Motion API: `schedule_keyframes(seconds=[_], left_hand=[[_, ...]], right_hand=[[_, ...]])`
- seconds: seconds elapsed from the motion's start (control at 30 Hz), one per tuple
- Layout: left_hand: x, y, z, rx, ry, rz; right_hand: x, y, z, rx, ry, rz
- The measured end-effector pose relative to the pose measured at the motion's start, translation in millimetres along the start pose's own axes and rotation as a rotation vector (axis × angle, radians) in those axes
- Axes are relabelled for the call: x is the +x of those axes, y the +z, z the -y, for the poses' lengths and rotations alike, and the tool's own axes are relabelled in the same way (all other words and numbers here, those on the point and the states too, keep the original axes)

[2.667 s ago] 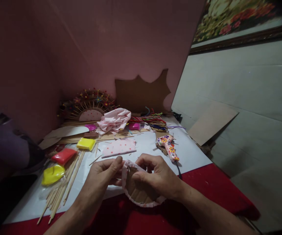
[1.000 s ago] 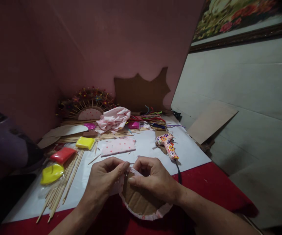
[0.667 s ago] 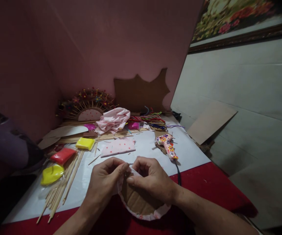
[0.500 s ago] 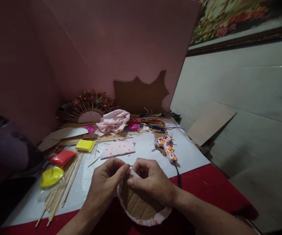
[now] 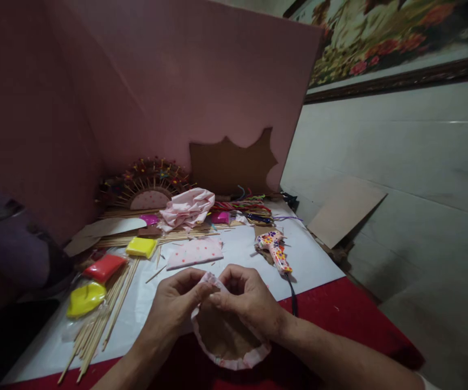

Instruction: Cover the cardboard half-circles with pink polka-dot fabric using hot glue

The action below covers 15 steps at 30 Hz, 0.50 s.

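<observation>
A brown cardboard piece with pale pink dotted fabric folded over its curved edge is held over the red cloth at the table's front. My left hand pinches its upper left edge. On the upper right edge, my right hand is closed with thumb and fingers together. The fabric stands up a little between the two hands. Just beyond them lies a flat dotted pink piece. A flowered glue gun rests to the right of it.
Wooden sticks, yellow packets and a red packet lie at left. Crumpled pink fabric, a decorated fan shape and jagged cardboard are at the back. Another cardboard sheet leans at right.
The held piece has shifted slightly left, and more fabric shows between my fingertips. The view has tilted up a little.
</observation>
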<state>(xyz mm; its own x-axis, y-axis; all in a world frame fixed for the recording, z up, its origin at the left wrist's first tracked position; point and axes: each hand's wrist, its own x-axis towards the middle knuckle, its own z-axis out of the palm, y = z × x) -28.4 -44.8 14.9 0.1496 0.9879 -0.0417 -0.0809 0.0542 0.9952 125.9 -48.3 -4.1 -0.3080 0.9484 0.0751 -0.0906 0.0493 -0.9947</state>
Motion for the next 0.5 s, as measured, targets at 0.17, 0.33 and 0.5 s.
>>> schedule_keyframes(seconds=[0.17,0.33,0.5], left_hand=[[-1,-2.0,2,-0.159,-0.034,0.033],[3,-11.0,7,-0.244,-0.056,-0.012],[8,-18.6,9,-0.25,-0.049,0.005]], right_hand=[[31,-30,39,-0.484,0.062,0.411],[143,-77,79,-1.301,0.026,-0.082],[239,-85,56,-1.543,0.095,-0.17]])
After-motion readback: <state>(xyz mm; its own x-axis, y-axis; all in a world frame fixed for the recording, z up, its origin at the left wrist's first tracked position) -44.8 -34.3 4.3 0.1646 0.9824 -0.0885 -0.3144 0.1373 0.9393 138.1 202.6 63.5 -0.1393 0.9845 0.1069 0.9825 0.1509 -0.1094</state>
